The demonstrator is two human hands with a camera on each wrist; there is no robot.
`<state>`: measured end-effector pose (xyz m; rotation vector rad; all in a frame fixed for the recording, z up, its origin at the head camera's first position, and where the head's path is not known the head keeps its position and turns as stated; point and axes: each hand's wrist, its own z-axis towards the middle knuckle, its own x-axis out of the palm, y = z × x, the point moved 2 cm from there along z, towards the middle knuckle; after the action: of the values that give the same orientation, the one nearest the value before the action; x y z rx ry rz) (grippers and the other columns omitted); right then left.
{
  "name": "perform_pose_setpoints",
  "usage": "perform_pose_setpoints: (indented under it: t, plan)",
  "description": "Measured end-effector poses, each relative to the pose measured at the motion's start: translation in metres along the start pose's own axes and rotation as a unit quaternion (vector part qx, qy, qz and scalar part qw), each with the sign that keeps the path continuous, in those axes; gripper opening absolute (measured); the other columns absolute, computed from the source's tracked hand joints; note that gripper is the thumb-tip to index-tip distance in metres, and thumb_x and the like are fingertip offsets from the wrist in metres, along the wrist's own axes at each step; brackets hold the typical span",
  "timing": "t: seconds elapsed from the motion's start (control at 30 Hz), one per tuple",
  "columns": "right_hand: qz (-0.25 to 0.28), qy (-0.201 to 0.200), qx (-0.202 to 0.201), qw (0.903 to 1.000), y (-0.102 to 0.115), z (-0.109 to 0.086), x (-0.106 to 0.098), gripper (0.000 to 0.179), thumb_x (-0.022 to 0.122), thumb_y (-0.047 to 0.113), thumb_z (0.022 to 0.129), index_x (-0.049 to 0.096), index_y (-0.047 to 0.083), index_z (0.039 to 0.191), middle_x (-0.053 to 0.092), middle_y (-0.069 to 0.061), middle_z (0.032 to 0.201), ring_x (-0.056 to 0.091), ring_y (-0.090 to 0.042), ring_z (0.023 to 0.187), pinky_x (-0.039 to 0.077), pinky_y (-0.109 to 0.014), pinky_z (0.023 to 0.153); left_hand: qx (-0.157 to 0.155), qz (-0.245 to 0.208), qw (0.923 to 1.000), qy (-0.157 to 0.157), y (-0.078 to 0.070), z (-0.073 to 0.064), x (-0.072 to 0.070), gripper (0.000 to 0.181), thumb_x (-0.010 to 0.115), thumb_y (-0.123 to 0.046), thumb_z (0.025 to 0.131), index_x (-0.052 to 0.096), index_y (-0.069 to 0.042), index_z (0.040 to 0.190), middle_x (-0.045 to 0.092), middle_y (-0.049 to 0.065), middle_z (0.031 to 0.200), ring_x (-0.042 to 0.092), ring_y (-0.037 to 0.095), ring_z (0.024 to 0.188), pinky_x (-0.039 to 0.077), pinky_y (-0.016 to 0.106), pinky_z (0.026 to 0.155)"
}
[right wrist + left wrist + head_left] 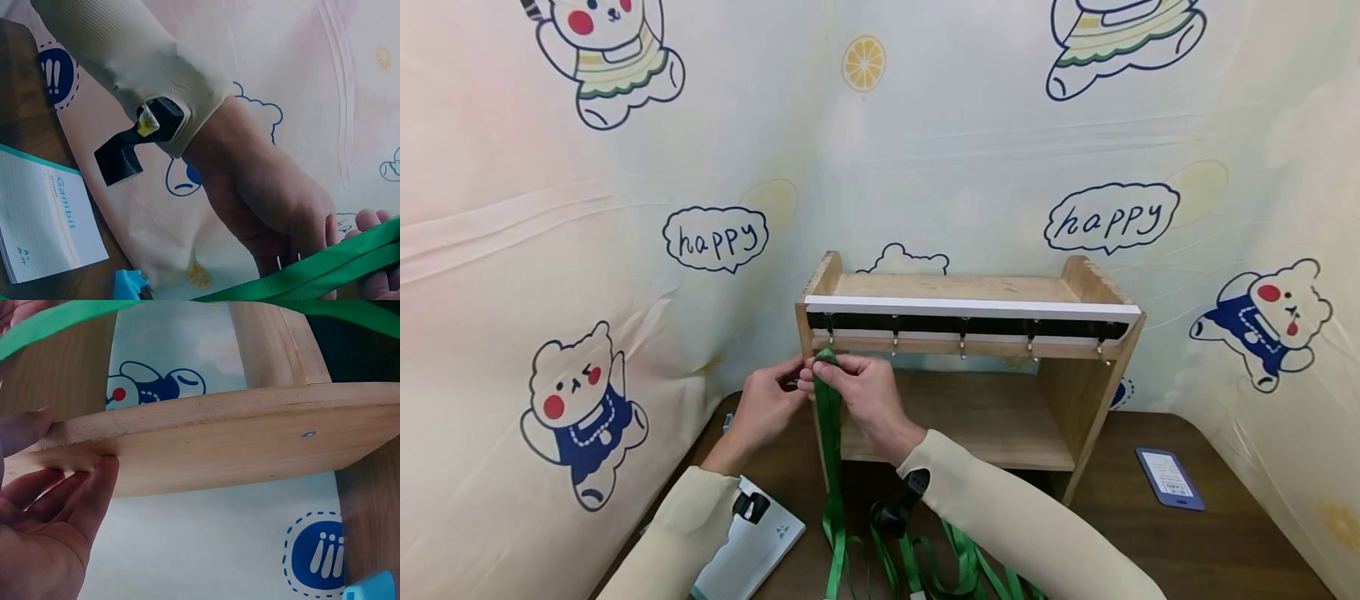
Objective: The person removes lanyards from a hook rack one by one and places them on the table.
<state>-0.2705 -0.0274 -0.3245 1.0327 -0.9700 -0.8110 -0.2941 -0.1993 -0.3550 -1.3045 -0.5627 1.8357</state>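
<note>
My right hand [868, 400] pinches a green lanyard [829, 425] near its top, thumb in front. The strap hangs down along the left side of a small wooden shelf [985, 417]. Just above those fingers is the leftmost metal hook [831, 329] on the shelf's front strip. With the thumb on one face and fingers on the other, my left hand [56, 531] grips the edge of the shelf's side panel [206, 447]. In the right wrist view, the right fingertips [375, 284] show behind the green strap [312, 272].
More green lanyards [962, 562] lie loosely on the dark table below the shelf. A white notepad [760, 542] is by the left forearm, and a light-blue plastic piece [130, 284] lies nearby. At the right sits a blue badge holder [1169, 477]. Patterned cloth [925, 150] stands behind.
</note>
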Motion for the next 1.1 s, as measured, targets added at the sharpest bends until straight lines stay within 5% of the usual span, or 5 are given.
perform_pose_setpoints:
  t: [0.53,0.73,1.1]
  plan:
    - [-0.034,0.021,-0.007,0.9992,0.000,-0.017,0.003,0.027,0.069,0.013,0.096,0.073,-0.002,0.118,0.077,-0.019,0.112,0.078,-0.024,0.095,0.062,-0.038,0.086,-0.017,-0.013,0.9997,0.010,0.000,-0.001,-0.001,0.054,0.069,-0.010,0.096,0.051,-0.002,0.146,0.065,0.021,0.136,0.067,0.032,0.114,0.061,0.045,0.091]
    - [-0.029,0.039,0.000,0.9988,-0.005,-0.028,0.001,0.027,0.070,0.013,0.095,0.073,-0.002,0.117,0.077,-0.021,0.108,0.078,-0.021,0.093,0.062,-0.038,0.087,-0.027,-0.022,0.9993,0.014,-0.002,0.000,-0.001,0.057,0.072,-0.019,0.095,0.052,-0.006,0.147,0.068,0.018,0.133,0.068,0.034,0.115,0.060,0.048,0.094]
    - [0.007,0.051,0.017,0.9985,-0.017,-0.037,-0.004,0.028,0.070,0.012,0.096,0.072,-0.007,0.116,0.076,-0.023,0.107,0.078,-0.017,0.089,0.062,-0.040,0.087,-0.015,-0.009,0.9997,0.015,-0.002,-0.001,0.000,0.057,0.075,-0.035,0.092,0.059,-0.012,0.143,0.074,0.015,0.122,0.073,0.028,0.100,0.064,0.035,0.081]
